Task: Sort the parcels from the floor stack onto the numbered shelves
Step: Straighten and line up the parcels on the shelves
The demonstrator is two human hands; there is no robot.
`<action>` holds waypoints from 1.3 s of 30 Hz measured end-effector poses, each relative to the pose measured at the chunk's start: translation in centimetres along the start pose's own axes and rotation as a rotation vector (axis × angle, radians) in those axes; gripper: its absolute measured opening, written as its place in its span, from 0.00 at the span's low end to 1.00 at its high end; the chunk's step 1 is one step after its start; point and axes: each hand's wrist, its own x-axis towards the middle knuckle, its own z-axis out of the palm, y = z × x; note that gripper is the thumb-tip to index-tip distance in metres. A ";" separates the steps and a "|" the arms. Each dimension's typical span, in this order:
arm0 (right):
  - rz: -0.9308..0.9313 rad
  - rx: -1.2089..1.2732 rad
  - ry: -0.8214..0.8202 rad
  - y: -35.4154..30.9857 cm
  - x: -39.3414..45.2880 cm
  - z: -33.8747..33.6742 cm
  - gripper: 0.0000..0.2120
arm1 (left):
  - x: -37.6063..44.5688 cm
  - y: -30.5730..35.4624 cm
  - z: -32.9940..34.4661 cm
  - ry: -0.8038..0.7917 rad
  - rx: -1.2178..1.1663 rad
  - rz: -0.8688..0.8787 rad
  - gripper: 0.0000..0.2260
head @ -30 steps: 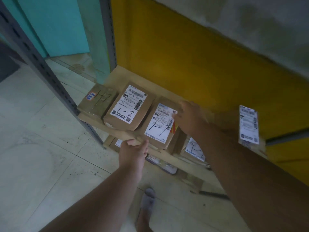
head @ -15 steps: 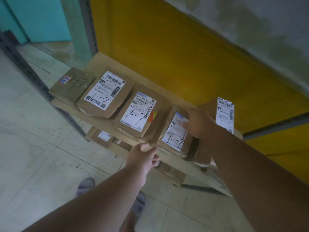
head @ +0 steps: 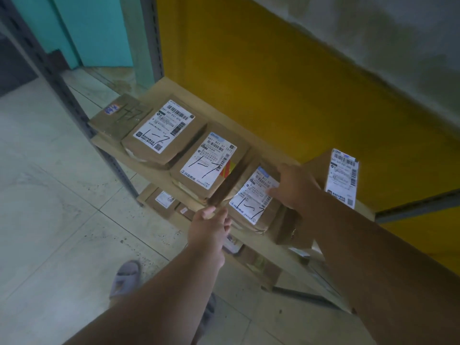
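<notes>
Several brown parcels marked "1-7" lie in a row on the cardboard-lined shelf [head: 154, 171]. The rightmost parcel [head: 249, 205] has a white label and lies tilted against its neighbour [head: 209, 168]. My right hand [head: 293, 188] grips this parcel's far right edge, with the thumb on the label. My left hand [head: 211, 225] holds its near left corner at the shelf's front edge. Further left lie another labelled parcel [head: 161, 131] and a small taped box [head: 118, 115].
A tall box with a label [head: 342, 175] stands upright just right of my right hand. More parcels [head: 161, 201] lie on the lower shelf. A grey rack post [head: 72, 95] rises at the left. My slippered foot [head: 124, 276] is on the tiled floor.
The rightmost 1-7 parcel has come onto the shelf beside the third one. My left hand has shifted right from the third parcel's front edge to this parcel's corner.
</notes>
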 end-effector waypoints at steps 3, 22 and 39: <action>-0.005 0.004 0.011 -0.3 0.1 0.1 0.33 | 0.3 -0.1 -0.3 0.010 0.013 0.032 0.20; 0.116 0.172 0.098 -1.8 -4.9 -1.3 0.26 | -0.5 2.1 -2.9 -0.152 0.388 0.101 0.15; 0.537 0.675 0.645 1.2 -21.5 1.2 0.24 | -5.3 5.7 2.8 -0.642 1.334 0.685 0.09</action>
